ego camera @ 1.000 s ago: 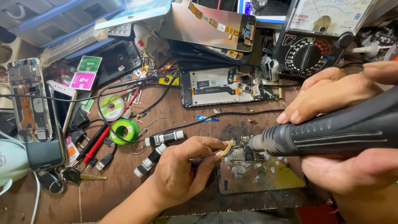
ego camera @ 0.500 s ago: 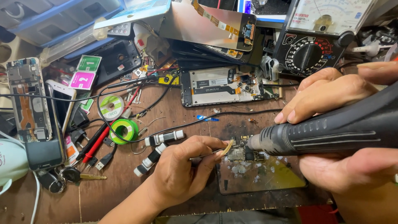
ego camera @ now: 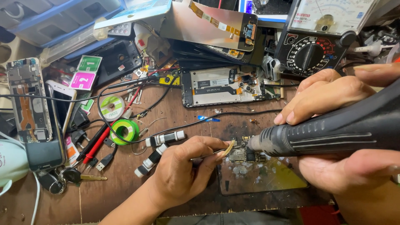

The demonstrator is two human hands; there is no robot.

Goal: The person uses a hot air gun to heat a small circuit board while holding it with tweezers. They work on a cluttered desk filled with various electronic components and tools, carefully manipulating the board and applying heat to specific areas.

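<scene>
So we've got two small square labels up at the left of the worktop (ego camera: 125, 196): a green label (ego camera: 89, 63) with a pink label (ego camera: 83, 80) just below it, both lying flat beside an opened phone (ego camera: 28, 100). A light blue flat package (ego camera: 133, 12) leans over the clutter at the top, next to a blue plastic bin (ego camera: 50, 21). A green roll of tape (ego camera: 124, 130) sits near red and black probes (ego camera: 98, 141).

Our worktop is worn brown wood, scratched and crowded with cables, phone frames and an analog multimeter (ego camera: 312, 50) at top right. We can't see the room beyond it.

Our left hand (ego camera: 183, 175) is pinched shut on tweezers (ego camera: 216, 153) whose tip touches the small circuit board (ego camera: 246, 153), which sits at the top edge of a dark glass plate (ego camera: 266, 179). Our right hand (ego camera: 333, 125) is wrapped around a black rotary tool (ego camera: 333, 133), nose right at the board.

Compared with half a second back, hardly anything moved; the tool sits at much the same spot on the board.
</scene>
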